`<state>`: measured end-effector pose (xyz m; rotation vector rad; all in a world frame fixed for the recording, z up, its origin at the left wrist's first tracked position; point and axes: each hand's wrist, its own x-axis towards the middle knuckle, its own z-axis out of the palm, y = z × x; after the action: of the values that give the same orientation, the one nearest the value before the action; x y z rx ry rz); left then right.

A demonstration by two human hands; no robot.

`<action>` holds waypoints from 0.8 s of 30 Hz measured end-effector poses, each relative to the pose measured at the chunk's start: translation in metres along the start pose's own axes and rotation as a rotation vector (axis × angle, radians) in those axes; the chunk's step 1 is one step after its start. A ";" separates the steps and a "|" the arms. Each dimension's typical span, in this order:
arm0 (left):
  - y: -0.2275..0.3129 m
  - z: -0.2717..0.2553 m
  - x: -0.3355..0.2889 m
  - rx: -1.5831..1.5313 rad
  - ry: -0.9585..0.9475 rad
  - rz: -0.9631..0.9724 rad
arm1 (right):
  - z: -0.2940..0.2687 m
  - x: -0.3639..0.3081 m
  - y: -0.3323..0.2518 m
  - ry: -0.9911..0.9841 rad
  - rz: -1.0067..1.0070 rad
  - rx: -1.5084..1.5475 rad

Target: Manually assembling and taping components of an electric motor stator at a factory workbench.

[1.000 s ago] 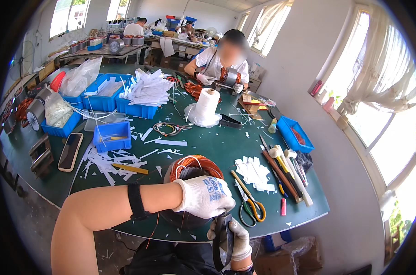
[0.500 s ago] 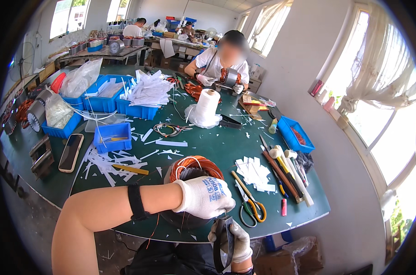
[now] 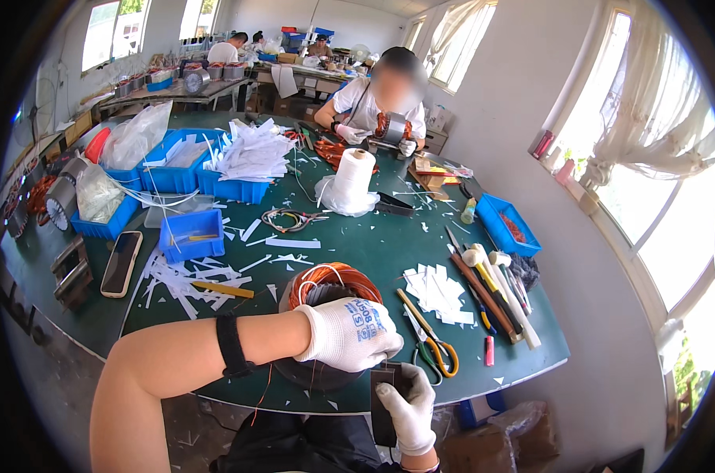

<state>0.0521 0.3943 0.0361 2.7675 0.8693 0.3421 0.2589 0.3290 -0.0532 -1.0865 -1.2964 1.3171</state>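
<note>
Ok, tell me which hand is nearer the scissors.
Right. The right hand sits at the table's near edge, just below and left of the scissors, gripping a dark flat piece. The left hand rests on the copper-wound stator, further to their left.

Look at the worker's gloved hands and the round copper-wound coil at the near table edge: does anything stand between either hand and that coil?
Nothing visible does. The left hand already lies on top of the copper-wound coil, covering its near side. The right hand holds a dark flat piece just below the table edge, beside the coil's near rim.
</note>
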 end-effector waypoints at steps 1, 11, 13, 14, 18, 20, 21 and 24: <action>0.000 0.000 0.000 0.002 -0.002 0.000 | 0.004 0.000 0.000 0.071 -0.112 -0.111; 0.003 0.010 -0.003 0.043 0.032 0.042 | 0.013 -0.014 -0.007 0.172 -0.366 -0.494; 0.001 0.015 -0.004 0.079 0.135 0.091 | 0.009 -0.019 -0.003 0.185 -0.376 -0.532; -0.002 0.012 -0.004 0.046 0.115 0.060 | 0.007 -0.012 -0.001 0.181 -0.392 -0.553; -0.008 0.013 -0.004 0.056 0.117 0.037 | 0.017 -0.005 -0.012 0.222 -0.473 -0.663; -0.004 0.008 -0.003 0.004 0.157 0.039 | 0.015 0.002 -0.010 0.228 -0.529 -0.674; -0.005 0.007 0.001 0.011 0.144 0.034 | 0.011 0.001 -0.011 0.201 -0.486 -0.614; -0.007 0.007 0.010 -0.066 0.149 0.040 | -0.003 -0.006 -0.005 0.215 -0.447 -0.659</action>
<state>0.0583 0.4051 0.0295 2.7292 0.8215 0.5794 0.2625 0.3232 -0.0489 -1.2308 -1.7316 0.4260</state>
